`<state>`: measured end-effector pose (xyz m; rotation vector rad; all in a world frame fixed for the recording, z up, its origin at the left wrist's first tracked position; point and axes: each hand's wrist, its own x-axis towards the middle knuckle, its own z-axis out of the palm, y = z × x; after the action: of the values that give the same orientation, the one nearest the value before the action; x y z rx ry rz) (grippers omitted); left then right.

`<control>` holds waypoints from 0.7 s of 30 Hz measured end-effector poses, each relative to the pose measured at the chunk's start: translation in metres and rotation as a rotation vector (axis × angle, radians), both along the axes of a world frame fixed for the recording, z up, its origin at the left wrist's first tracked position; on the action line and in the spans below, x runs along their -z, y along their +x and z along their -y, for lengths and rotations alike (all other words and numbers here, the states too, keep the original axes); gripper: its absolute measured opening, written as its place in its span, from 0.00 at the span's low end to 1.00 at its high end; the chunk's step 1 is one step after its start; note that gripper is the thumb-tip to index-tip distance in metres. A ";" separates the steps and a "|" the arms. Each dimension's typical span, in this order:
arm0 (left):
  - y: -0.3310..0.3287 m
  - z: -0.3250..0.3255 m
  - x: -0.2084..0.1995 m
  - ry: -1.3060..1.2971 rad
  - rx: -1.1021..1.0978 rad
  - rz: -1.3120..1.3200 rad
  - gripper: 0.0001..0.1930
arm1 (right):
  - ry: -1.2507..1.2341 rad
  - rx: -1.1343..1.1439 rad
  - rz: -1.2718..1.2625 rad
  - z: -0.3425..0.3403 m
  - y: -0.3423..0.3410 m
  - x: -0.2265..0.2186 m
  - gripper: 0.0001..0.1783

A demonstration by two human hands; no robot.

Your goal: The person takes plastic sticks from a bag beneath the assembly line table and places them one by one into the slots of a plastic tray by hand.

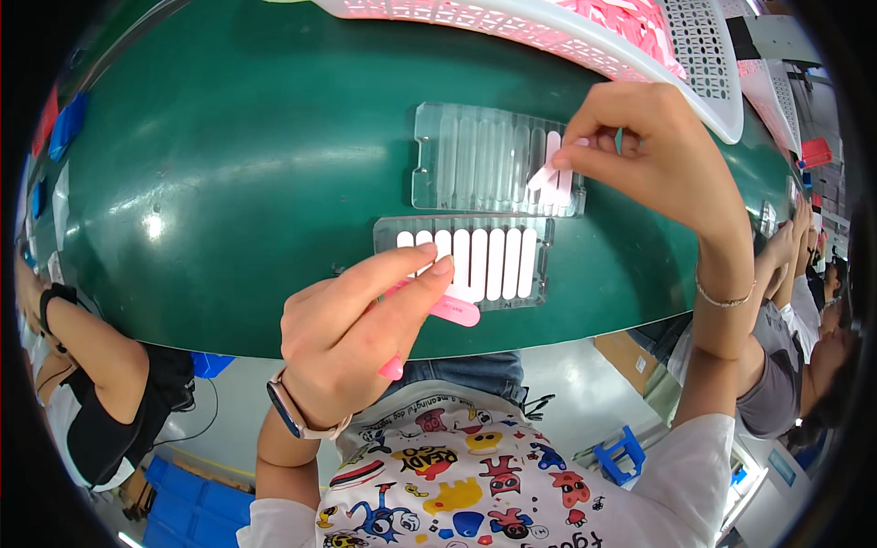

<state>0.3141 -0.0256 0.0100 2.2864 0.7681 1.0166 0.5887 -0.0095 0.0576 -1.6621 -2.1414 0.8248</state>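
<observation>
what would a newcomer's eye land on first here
Probably the row of white, round-ended strips in the lower clear plastic tray, at the centre. The right hand pinches a pale pink strip over the upper clear plastic tray. At the top right, the white perforated plastic basket holds heaped pink strips.

We're seeing a smooth, glossy green tabletop (pixel 228 247) here, with clear, shiny plastic in the far tray (pixel 448 160) and near tray (pixel 390 227), matt-looking white strips (pixel 496 265), and perforated white plastic on the far-right basket (pixel 512 29).
</observation>
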 end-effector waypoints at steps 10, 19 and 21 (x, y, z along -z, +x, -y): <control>-0.005 0.015 -0.010 0.033 -0.049 -0.059 0.21 | -0.109 0.101 0.163 -0.001 -0.019 0.000 0.19; -0.004 0.018 -0.016 -0.066 0.004 -0.056 0.19 | 0.162 0.061 -0.020 0.032 -0.042 -0.011 0.14; -0.002 0.020 -0.016 -0.162 -0.004 -0.019 0.19 | 0.239 -0.069 -0.217 0.050 -0.061 -0.021 0.15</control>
<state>0.3120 -0.0456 0.0255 2.1596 0.8314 0.9016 0.5280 -0.0592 0.0785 -1.3246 -2.0645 0.7002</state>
